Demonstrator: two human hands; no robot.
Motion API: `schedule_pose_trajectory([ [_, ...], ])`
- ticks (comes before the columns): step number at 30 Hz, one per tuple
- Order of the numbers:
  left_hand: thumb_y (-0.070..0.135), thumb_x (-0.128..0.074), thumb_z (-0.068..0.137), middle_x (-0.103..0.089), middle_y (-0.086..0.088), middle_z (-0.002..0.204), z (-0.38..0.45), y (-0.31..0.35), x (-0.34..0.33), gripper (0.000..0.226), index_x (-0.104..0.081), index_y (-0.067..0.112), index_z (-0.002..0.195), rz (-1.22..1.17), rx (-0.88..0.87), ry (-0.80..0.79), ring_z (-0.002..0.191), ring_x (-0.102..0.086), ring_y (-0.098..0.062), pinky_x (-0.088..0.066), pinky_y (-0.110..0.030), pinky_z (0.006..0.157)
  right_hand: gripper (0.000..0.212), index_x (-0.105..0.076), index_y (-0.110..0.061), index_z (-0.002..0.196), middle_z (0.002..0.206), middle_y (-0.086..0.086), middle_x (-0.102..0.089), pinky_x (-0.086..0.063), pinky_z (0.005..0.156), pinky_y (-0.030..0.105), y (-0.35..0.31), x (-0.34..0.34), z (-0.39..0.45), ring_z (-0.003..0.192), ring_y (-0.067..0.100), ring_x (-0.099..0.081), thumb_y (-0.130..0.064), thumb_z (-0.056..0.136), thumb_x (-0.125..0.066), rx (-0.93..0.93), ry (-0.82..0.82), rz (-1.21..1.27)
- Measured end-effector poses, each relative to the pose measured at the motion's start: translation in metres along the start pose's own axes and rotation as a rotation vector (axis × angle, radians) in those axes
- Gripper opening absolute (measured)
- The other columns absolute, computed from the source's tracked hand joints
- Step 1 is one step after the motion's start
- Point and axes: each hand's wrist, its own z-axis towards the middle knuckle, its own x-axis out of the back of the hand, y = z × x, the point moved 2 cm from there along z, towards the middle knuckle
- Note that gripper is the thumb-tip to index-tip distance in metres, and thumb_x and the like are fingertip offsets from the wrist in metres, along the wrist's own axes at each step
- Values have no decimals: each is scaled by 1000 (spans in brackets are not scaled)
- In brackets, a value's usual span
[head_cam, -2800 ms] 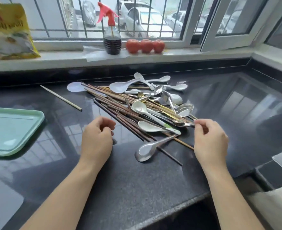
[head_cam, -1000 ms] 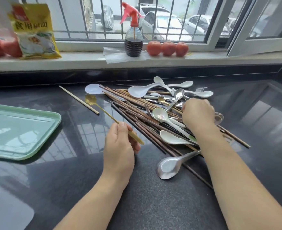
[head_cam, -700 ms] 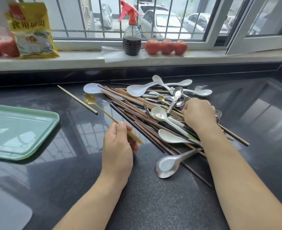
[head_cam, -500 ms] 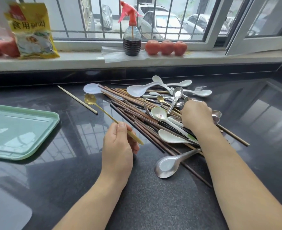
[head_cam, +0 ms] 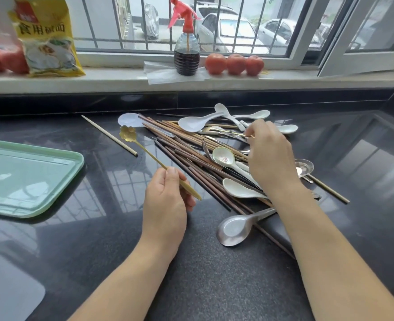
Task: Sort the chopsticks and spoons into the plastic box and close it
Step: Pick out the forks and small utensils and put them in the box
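Lifted clear of the heap since half a second ago, the right hand (head_cam: 270, 156) now pinches the handle end of a thin gold-coloured metal spoon (head_cam: 233, 134) between thumb and fingertips, where earlier it lay curled low over the pile. At the near left edge of the pile, the left hand (head_cam: 168, 200) has kept its pinch on the slim gold flower-bowled spoon (head_cam: 145, 150), whose long axis runs from that grip away to the upper left. Between and beyond both hands lies the jumble of brown wooden chopsticks (head_cam: 191, 158) and white ceramic spoons (head_cam: 233, 163) on the black granite counter (head_cam: 214, 286). A pale green plastic tray (head_cam: 29, 179), probably part of the box, sits well apart to the left, nearer the left hand, so a handover seems likely.
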Motion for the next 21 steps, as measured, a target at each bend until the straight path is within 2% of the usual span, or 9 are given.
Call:
schedule_pose_trajectory([
  [3,25,-37,110,-56,3,61,2,-1,-1,36,-53,16,79,12,6,0,57,-53,-21,-42,-38,58,29,-71,-8,115,96,7,-60,-40,66,27,-11,4,-8,77,22,-56,7,93,-59,161,170,124],
  [5,26,-38,110,-57,0,65,4,-2,-3,36,-53,17,78,49,4,-26,59,-54,-21,-43,-39,59,25,-72,-9,115,92,6,-59,-46,63,30,-11,-1,-9,73,20,-56,2,96,-59,201,219,189],
  [7,28,-38,110,-58,-4,70,4,0,-5,36,-53,15,80,106,-5,-57,61,-54,-21,-46,-40,60,19,-71,-9,110,91,5,-63,-50,63,35,-10,-6,-7,74,23,-59,-3,100,-55,177,205,227],
  [10,30,-37,110,-62,-2,72,-1,2,-4,36,-55,12,84,173,-15,-61,64,-58,-21,-51,-42,63,18,-66,-8,106,85,3,-69,-49,66,33,-13,-9,-8,72,22,-61,-4,102,-50,114,157,268],
  [12,30,-37,111,-62,-1,71,-11,11,-3,37,-56,10,85,207,-15,-55,66,-61,-24,-51,-42,64,17,-63,-10,103,76,0,-67,-52,75,39,-23,-3,-9,66,19,-56,-5,102,-47,68,103,252],
  [14,27,-36,111,-62,-2,68,-25,33,-1,38,-55,7,85,184,-24,-53,66,-63,-28,-53,-39,61,17,-60,-14,102,78,-4,-69,-50,82,41,-41,6,-3,69,15,-55,-11,105,-43,10,-43,307],
  [17,21,-36,111,-62,-5,64,-51,99,13,38,-54,5,82,-12,-43,-87,60,-67,-29,-58,-35,56,17,-62,-15,101,85,-4,-74,-50,70,27,-91,30,18,75,9,-65,-16,106,-46,-105,-292,696],
  [19,20,-36,111,-62,-7,65,-67,147,42,38,-53,6,81,-81,-85,-138,54,-66,-30,-55,-37,49,16,-66,-15,99,86,-2,-75,-49,64,19,-135,50,32,73,4,-67,-13,105,-51,-115,-330,935],
  [21,20,-37,110,-60,-8,64,-77,188,87,36,-53,8,81,-53,-140,-126,47,-61,-29,-48,-32,42,19,-67,-17,92,81,-2,-74,-52,65,21,-184,67,41,71,7,-67,-9,103,-54,-90,-375,1137],
])
